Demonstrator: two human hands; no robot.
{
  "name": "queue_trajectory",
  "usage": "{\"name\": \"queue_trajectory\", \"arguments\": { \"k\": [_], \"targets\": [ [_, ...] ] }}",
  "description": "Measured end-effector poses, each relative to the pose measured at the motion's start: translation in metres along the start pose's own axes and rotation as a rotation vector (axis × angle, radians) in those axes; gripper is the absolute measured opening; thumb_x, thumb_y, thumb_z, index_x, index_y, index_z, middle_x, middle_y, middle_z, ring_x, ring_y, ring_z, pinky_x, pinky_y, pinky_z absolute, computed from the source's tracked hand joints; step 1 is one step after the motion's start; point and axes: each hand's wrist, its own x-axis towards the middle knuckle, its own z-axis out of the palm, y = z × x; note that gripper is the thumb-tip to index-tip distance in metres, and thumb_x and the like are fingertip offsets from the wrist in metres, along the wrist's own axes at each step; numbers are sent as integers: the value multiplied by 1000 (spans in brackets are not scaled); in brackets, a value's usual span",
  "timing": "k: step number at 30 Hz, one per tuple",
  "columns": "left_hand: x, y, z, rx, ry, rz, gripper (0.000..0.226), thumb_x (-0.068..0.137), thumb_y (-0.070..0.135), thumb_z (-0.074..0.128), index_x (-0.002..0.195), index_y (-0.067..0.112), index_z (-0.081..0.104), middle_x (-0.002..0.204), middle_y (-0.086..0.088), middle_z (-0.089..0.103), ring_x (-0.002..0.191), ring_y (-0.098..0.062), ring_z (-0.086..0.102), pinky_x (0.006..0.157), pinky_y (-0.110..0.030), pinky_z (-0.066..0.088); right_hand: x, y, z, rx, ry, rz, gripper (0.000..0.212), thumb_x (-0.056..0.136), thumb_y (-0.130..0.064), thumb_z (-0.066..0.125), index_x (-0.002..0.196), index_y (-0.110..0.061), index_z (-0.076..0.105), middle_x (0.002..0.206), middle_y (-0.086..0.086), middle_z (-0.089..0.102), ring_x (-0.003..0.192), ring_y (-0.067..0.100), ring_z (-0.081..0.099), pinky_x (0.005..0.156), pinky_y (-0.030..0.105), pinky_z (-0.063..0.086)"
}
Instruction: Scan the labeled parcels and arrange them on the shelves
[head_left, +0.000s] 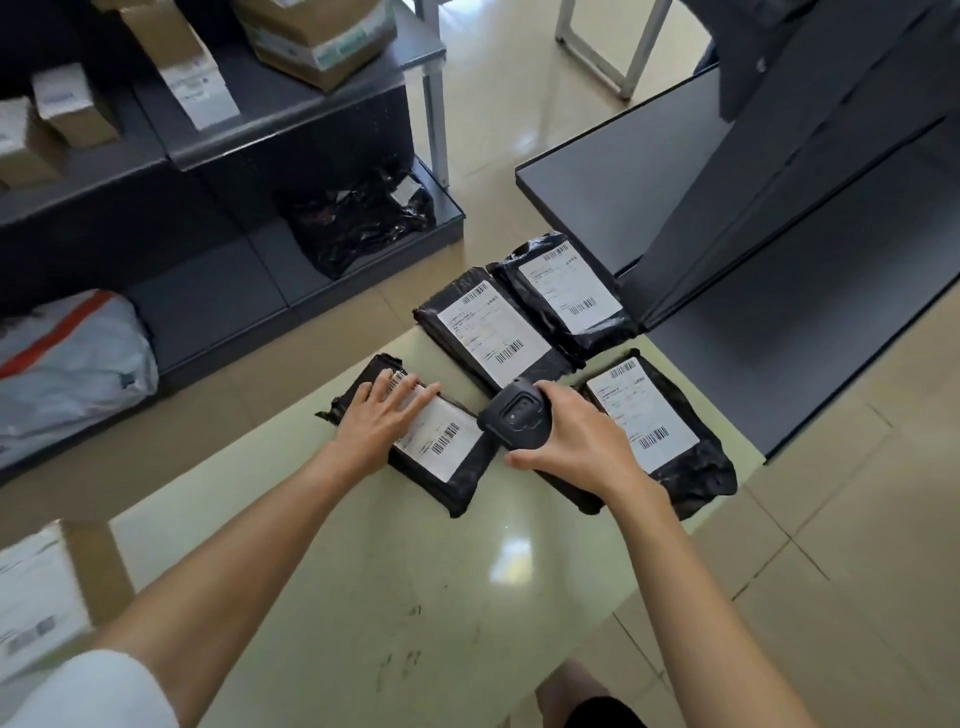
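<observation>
Lying on pale table (363, 597), 4 black parcels (493, 338), grey shelves (218, 312) behind

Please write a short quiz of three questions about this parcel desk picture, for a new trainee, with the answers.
1. True or false: the left hand rests flat, fingers straight, on a black plastic parcel with a white label.
2. What does the right hand hold? A) a roll of tape B) a black handheld scanner C) a pen
3. How many black labeled parcels lie on the pale green table?

Key
1. True.
2. B; the grip closes around the scanner body.
3. Four: one under the left hand, two farther back, one on the right.
</observation>
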Motion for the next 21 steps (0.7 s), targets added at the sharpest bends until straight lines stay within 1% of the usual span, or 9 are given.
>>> {"name": "queue_trajectory", "arguments": {
  "k": [2,4,6,9,11,13,15,17,21],
  "targets": [
    [-16,3,10,-7,29,-28,113,69,33,79,154,26,5,155,-12,17,146,-38,8,117,-47,3,-5,-6,-3,-13,3,-28,79,68,-56,79,133,-29,44,125,-8,56,112,18,58,86,37,49],
    [-36,9,15,-61,4,-97,114,65,46,77,153,21,8,149,-14,18,145,-36,9,119,-46,-5,-12,-13,-7,-28,6,-62,80,68,-58,79,134,-30,44,123,-9,56,110,18,58,85,36,48],
    [-55,15,15,-138,30,-186,115,63,53,75,152,19,11,145,-14,19,141,-33,15,120,-43,-2,-20,-19,-15,-47,13,-106,80,69,-57,79,134,-29,44,124,-8,55,109,17,58,82,35,47],
    [-84,20,2,-198,179,-290,118,59,61,74,151,17,14,144,-17,23,138,-34,19,120,-43,0,-39,-28,-29,-67,39,-164,78,68,-58,79,133,-30,47,124,-9,56,108,16,58,80,34,45],
    [-103,24,-15,-201,303,-358,120,57,60,78,150,15,16,143,-21,27,138,-36,20,120,-45,1,-56,-33,-39,-83,73,-201,77,65,-61,78,131,-31,49,122,-9,58,108,17,59,81,35,48],
    [-120,29,-39,-173,430,-424,121,51,52,84,148,14,23,140,-23,33,134,-38,26,119,-48,9,-75,-38,-50,-109,103,-241,74,64,-62,77,126,-32,51,114,-9,58,103,20,61,81,37,50],
    [-137,33,-65,-131,544,-480,120,45,47,87,145,13,29,135,-22,36,128,-40,33,117,-50,16,-95,-43,-63,-127,136,-283,70,64,-61,75,124,-33,51,106,-10,56,98,21,61,76,34,47],
    [-155,35,-88,-83,639,-516,118,44,47,87,143,12,31,133,-20,37,123,-40,37,115,-50,20,-114,-50,-76,-140,183,-332,71,63,-62,75,125,-35,52,106,-10,57,95,20,60,75,33,45],
    [-188,43,-122,2,788,-535,116,48,49,87,143,11,32,133,-18,37,122,-39,37,113,-50,22,-148,-63,-98,-176,240,-402,75,64,-65,76,126,-30,53,113,-6,61,100,23,61,81,36,50]
  ]
}}
